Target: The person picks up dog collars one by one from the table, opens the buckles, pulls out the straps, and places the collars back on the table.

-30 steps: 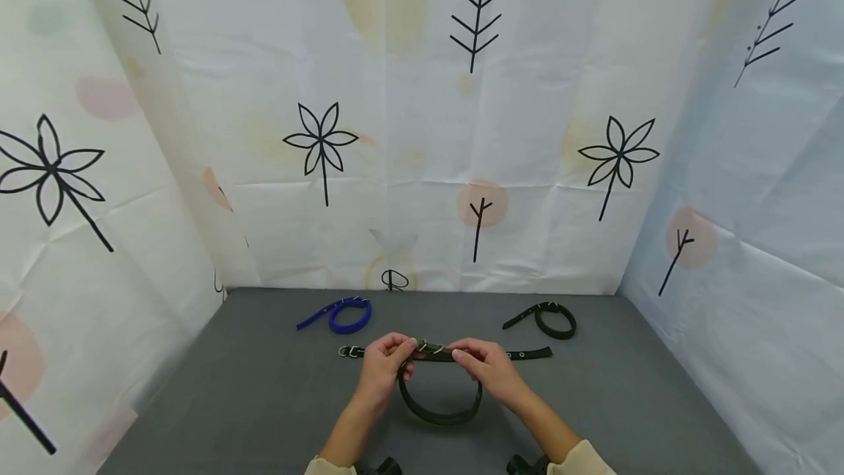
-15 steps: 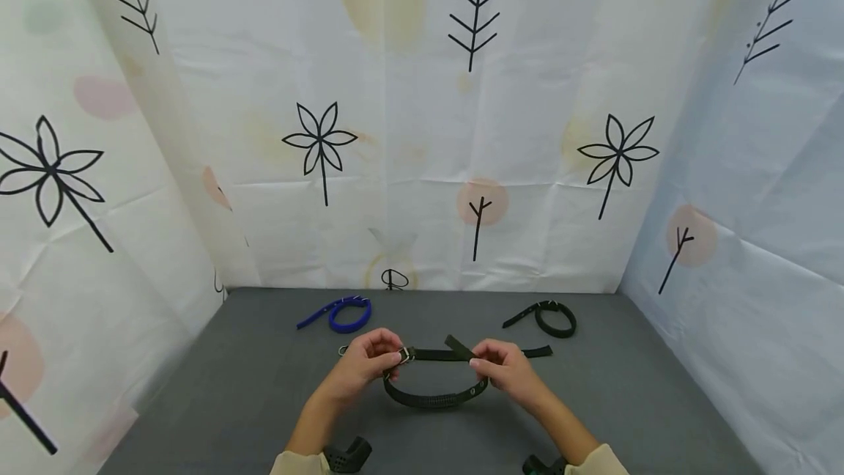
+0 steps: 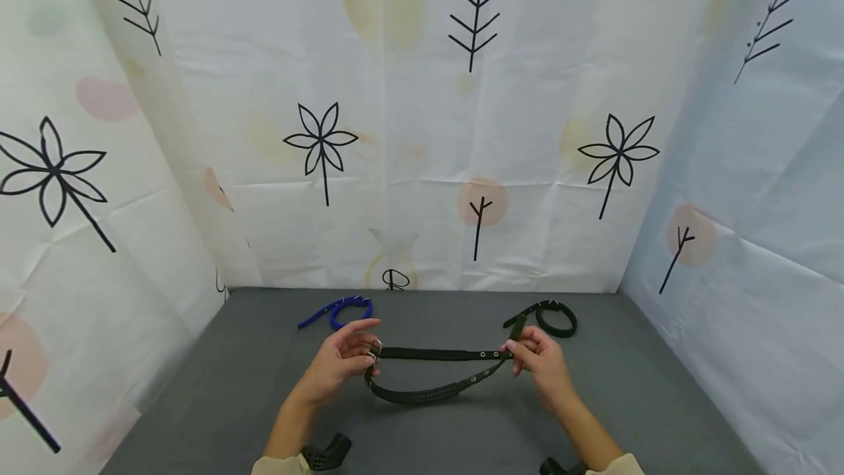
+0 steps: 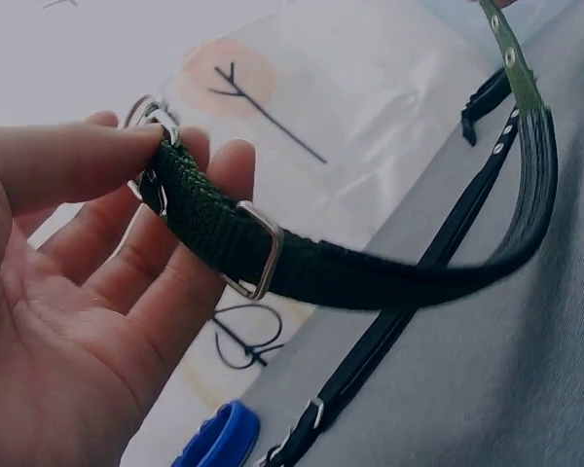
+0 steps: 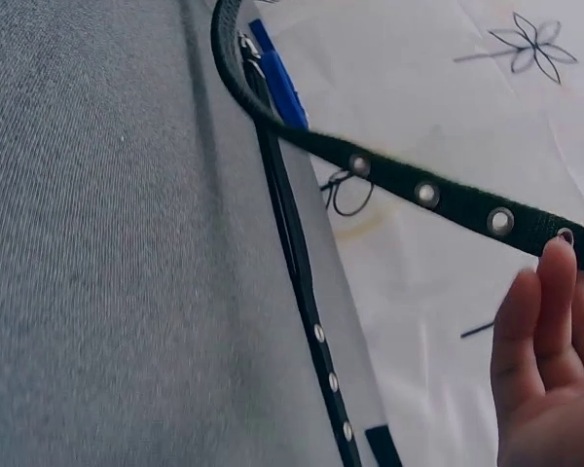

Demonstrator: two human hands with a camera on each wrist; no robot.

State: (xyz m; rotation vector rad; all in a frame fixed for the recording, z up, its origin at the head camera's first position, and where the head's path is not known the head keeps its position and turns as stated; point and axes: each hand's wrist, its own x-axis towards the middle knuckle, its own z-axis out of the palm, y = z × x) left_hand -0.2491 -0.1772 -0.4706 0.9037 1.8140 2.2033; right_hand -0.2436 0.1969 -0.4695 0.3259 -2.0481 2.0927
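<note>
A dark green webbing collar (image 3: 422,396) hangs in a shallow curve between both hands, above the table. My left hand (image 3: 331,363) pinches its buckle end between thumb and fingers; in the left wrist view the metal buckle (image 4: 156,125) and a rectangular metal loop (image 4: 260,251) show. Near the other end, my right hand (image 3: 542,363) pinches the strap, its tip sticking up past the fingers. Metal eyelets (image 5: 500,221) run along that end in the right wrist view. Behind the held collar, a black collar (image 3: 428,353) lies straight on the table, its left end hidden by my left hand.
A coiled blue collar (image 3: 349,306) lies at the back left of the grey table (image 3: 435,442). At the back right is a coiled dark collar (image 3: 556,319). Patterned white cloth (image 3: 409,130) walls the table at the back and both sides.
The collar was a closed loop with its ends together at the buckle. Its strap end has come free, and my hands have moved apart, stretching the collar wider.
</note>
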